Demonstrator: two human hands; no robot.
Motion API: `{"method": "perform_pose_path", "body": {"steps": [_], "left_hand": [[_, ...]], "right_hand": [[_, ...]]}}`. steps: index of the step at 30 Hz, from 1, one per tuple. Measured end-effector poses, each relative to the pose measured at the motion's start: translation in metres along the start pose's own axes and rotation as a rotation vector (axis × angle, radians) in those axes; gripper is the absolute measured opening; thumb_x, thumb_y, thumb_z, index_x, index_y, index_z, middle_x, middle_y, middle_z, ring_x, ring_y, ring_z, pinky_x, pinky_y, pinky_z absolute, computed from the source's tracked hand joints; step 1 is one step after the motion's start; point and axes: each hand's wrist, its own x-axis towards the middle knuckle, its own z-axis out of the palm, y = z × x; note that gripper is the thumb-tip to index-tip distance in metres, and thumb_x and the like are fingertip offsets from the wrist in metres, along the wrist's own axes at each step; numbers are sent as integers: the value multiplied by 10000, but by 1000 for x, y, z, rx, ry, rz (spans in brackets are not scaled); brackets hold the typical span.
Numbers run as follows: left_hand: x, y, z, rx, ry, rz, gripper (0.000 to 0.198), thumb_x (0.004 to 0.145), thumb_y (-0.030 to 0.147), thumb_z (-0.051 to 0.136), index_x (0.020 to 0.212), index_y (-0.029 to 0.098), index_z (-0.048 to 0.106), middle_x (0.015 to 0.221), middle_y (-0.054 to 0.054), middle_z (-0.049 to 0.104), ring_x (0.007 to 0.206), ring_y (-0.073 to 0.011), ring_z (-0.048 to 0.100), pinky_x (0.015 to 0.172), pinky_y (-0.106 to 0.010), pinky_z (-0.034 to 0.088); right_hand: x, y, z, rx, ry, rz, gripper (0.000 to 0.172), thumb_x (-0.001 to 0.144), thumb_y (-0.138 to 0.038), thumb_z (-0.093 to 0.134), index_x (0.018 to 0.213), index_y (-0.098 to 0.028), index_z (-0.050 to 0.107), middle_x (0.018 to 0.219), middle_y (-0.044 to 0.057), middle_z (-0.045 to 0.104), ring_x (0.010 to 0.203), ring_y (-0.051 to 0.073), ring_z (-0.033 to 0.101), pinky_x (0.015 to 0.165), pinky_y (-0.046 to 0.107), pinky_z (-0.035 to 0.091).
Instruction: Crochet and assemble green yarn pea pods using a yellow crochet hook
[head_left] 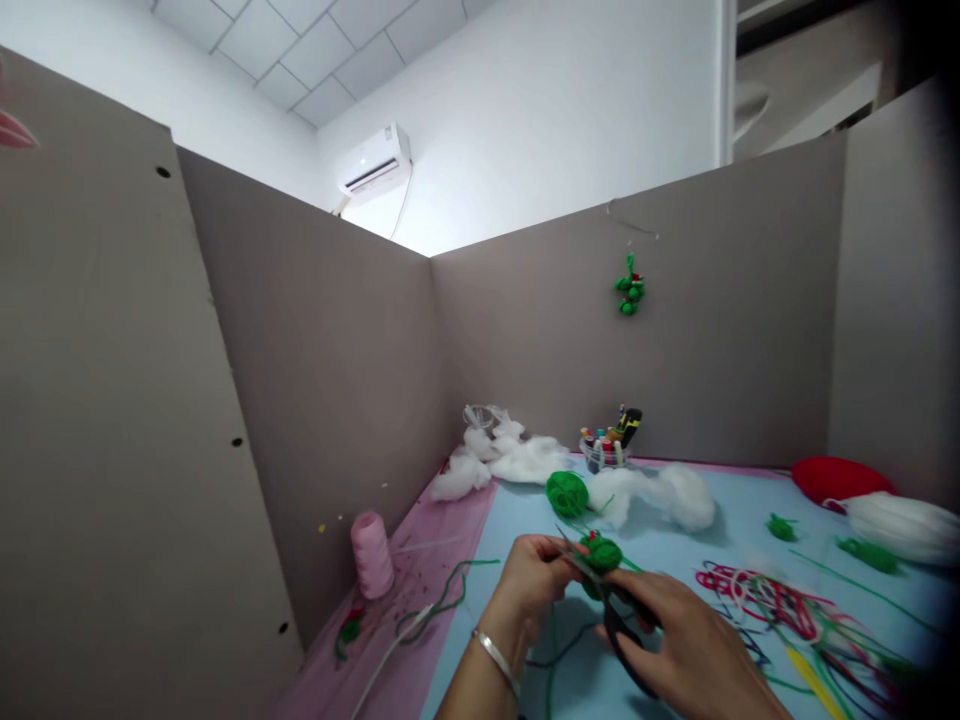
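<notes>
- Enclosing the work area, tall taupe partition panels (330,330) stood on the left, back and right, and a white split air conditioner (373,165) was mounted on the white wall above them.
- A desk (720,545) with pale blue and pink covering sheets filled the space between the panels.
- Fluffy white cotton wadding (532,460) lay in loose heaps across the back of the desk, near a red padded shape (832,478).
- A pink thread cone (372,555) stood upright on the pink sheet, and a clear round pot of thread spools (604,452) sat at the back.
- A tangle of red, white and green strands (765,605) lay at the right.
- The left hand (529,585), with a silver bangle (495,660) on its wrist, had its grip closed on a small round green yarn ball (600,552) over the blue sheet.
- The right hand (697,640) had its grip clamped on black-handled scissors (622,640), their blades just beside that ball; whether they were cutting could not be told.
- A larger green yarn ball (567,494) lay behind the hands.
- Done, by appearance: a green bobble cluster (630,287) hung on the back panel, and small green tufts (781,527) lay on the desk. Left: the held ball looked untrimmed, with loose strands trailing.
</notes>
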Motion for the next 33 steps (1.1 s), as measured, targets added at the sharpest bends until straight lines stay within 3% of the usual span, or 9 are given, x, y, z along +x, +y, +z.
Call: {"method": "perform_pose_path", "body": {"steps": [3, 6, 15, 25, 33], "left_hand": [[-1, 1, 3, 3, -10, 19, 274, 506, 205, 706, 762, 109, 727, 543, 19, 560, 458, -43, 284, 486, -229, 139], [-2, 2, 6, 10, -16, 25, 282, 498, 193, 687, 761, 100, 726, 544, 16, 556, 452, -40, 271, 484, -236, 124], [-5, 7, 8, 45, -37, 40, 243, 496, 231, 731, 704, 107, 713, 511, 41, 500, 464, -39, 236, 495, -246, 122], [-6, 5, 8, 46, -7, 44, 234, 483, 192, 707, 697, 99, 726, 547, 0, 583, 471, -50, 315, 504, -249, 143], [-7, 6, 8, 37, -5, 24, 206, 464, 173, 682, 652, 96, 721, 525, 1, 575, 450, -41, 291, 497, -254, 127]], "right_hand": [[-3, -9, -7, -326, 76, -150, 276, 688, -308, 637, 944, -234, 709, 826, 80, 673, 796, 282, 588, 720, 378, 423], [-5, -13, -10, -413, 49, -193, 312, 713, -292, 620, 1005, -208, 690, 836, 88, 663, 819, 286, 585, 719, 382, 429], [-6, -17, -8, -450, 51, -181, 297, 722, -323, 639, 988, -198, 685, 850, 90, 664, 841, 303, 571, 724, 404, 419], [-7, -16, -10, -479, 27, -174, 342, 713, -264, 617, 1038, -196, 701, 828, 93, 682, 827, 306, 579, 731, 402, 413], [-6, -20, -11, -500, 11, -155, 319, 737, -262, 586, 1026, -207, 709, 806, 92, 688, 806, 300, 586, 726, 393, 405]]}}
